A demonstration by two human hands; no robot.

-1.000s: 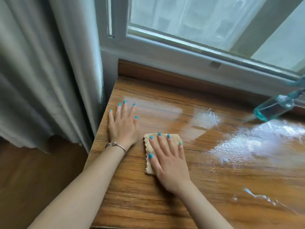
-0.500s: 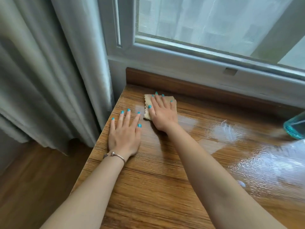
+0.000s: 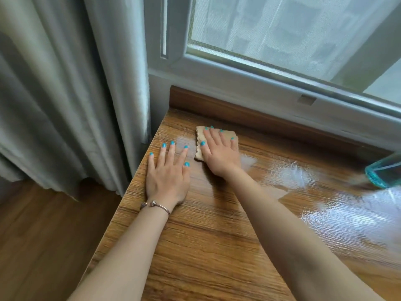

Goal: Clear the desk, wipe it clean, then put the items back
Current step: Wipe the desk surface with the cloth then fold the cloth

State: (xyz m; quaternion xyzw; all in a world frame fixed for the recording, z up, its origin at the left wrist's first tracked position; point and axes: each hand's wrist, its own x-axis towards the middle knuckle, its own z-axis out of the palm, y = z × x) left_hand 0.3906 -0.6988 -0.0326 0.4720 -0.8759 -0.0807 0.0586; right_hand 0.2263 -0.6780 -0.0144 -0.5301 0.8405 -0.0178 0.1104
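Right fingers (image 3: 213, 135): lay straight and slightly spread, flat on the cloth, pressing it down rather than pinching it.
Right hand (image 3: 220, 154): covered most of the cloth, palm trailing off its near edge.
Cloth (image 3: 200, 132): a tan, wavy-edged pad flat on the tabletop, near the far left corner, just short of the raised back edge; only its left side and far strip showed past the fingers.
Left fingers (image 3: 172, 153): straight and fanned apart, flat on bare wood, holding nothing.
Left hand (image 3: 166, 178): rested by the left edge, just beside the cloth but not touching it; a bracelet (image 3: 155, 204) sat at the wrist.
Tabletop (image 3: 206, 246): the visible part carried no desk items, so clearing looked done here. Wet sheen (image 3: 347, 205) lay across the right side, dry-looking grain toward the near left.
Spray bottle (image 3: 384, 173): teal, at the right edge of view, well apart from both hands.
Stage: mid-wipe by my judgement; the wet right side looked unwiped, and putting items back had not begun.
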